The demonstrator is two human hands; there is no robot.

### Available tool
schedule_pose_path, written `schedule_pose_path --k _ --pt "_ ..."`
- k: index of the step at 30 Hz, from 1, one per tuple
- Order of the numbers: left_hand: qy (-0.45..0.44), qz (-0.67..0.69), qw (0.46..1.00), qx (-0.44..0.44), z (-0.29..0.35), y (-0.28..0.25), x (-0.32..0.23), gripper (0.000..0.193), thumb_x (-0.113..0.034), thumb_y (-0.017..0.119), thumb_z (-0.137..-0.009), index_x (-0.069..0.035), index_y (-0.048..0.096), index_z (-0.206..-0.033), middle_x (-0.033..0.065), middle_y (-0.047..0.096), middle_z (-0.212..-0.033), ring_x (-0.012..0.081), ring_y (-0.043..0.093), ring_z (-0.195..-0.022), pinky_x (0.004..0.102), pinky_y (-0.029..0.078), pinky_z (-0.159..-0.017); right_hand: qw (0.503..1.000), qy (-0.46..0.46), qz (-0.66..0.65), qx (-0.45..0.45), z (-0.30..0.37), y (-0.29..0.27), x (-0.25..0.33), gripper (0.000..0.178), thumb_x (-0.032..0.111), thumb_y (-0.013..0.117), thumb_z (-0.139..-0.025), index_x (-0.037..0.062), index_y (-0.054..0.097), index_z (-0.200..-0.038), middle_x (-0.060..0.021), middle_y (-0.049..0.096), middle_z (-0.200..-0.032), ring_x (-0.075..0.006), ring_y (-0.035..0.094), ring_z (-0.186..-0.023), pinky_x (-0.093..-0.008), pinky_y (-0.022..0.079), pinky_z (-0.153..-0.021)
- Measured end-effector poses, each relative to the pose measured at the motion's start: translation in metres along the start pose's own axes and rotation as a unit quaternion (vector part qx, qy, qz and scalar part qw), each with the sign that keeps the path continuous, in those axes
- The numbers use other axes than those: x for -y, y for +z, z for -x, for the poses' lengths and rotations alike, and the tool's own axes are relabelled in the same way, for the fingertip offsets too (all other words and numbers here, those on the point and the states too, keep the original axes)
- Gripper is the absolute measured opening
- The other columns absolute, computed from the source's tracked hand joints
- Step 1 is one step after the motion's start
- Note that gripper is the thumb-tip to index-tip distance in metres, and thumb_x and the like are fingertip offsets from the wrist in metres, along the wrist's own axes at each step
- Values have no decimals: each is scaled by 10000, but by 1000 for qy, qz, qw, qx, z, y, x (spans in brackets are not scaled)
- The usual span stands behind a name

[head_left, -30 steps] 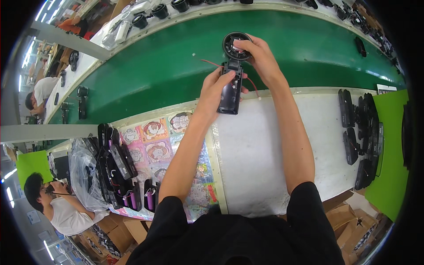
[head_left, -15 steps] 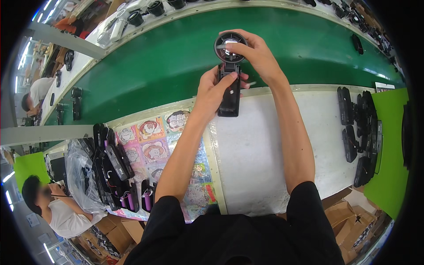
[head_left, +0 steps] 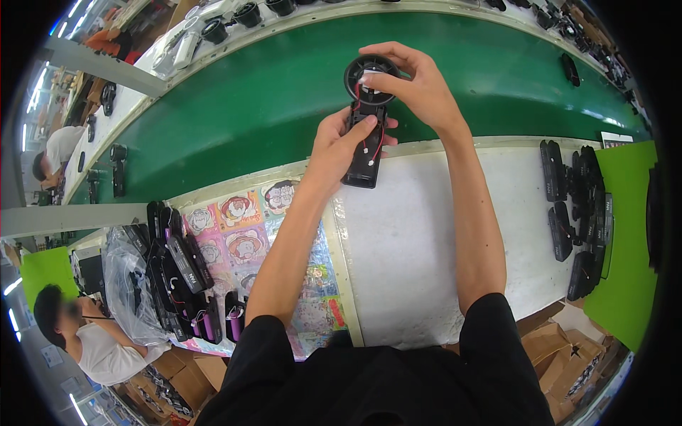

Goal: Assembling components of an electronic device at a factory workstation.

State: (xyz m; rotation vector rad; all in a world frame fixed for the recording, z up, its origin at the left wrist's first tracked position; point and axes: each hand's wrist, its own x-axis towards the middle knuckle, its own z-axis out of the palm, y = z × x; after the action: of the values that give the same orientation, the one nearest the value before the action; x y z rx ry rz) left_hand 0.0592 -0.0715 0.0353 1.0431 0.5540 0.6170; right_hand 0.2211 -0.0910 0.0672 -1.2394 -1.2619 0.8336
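Note:
Over the green surface, close to the white bench edge, I hold a black handheld fan [head_left: 364, 170], its round head pointing away from me. My left hand [head_left: 339, 145] is closed round the upper handle, thumb on top and fingertips showing on the far side. My right hand [head_left: 419, 89] grips the fan's round head [head_left: 349, 67], fingers behind the rim and thumb laid inside by a pale part at the hub. Thin red wires [head_left: 357, 92] run from the head down the handle, ending in small white connectors [head_left: 371, 162].
Black fan handles [head_left: 188, 263], some with purple cells, are piled at left beside a clear plastic bag [head_left: 131, 284]. More black parts [head_left: 558, 170] lie at right by a green panel [head_left: 629, 227]. A co-worker [head_left: 106, 341] sits at lower left. Cardboard boxes [head_left: 554, 348] stand below.
The fan has tilted slightly, its lower end shifting left. My right thumb has moved inside the head. Red wires and connectors now show more clearly on the handle.

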Motion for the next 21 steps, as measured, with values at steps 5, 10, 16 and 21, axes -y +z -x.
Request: schedule_pose_path --k 5,10,16,21 --pt "26 -40 999 19 3 -6 -3 277 -196 550 -895 27 515 -1056 168 638 -922 195 647 -701 279 531 -598 999 -3 -31 14 -1 3 3 337 173 634 -774 19 594 -1071 -62 631 -918 -122 560 -903 -269 436 -824" --pt "32 -52 998 13 5 -4 -7 268 -196 558 -889 29 525 -1030 169 641 -916 196 651 -700 275 524 -595 990 48 -123 46 -4 0 -14 410 291 572 -843 35 532 -1161 -75 610 -1003 -140 556 -939 -287 439 -831" --pt "30 -81 995 -39 -20 0 -8 245 -197 559 -886 11 568 -1015 133 651 -924 157 636 -711 225 491 -617 955 58 -248 -153 -9 -30 -30 460 422 454 -908 73 501 -1204 -68 603 -1081 -149 527 -960 -318 412 -861" --pt "-16 -122 988 -93 -90 16 -4 151 -141 584 -849 -15 636 -915 48 636 -787 92 533 -569 226 432 -544 908 61 -201 -362 -5 -62 -35 356 376 483 -898 80 560 -1081 -49 623 -990 -120 521 -851 -282 416 -770"
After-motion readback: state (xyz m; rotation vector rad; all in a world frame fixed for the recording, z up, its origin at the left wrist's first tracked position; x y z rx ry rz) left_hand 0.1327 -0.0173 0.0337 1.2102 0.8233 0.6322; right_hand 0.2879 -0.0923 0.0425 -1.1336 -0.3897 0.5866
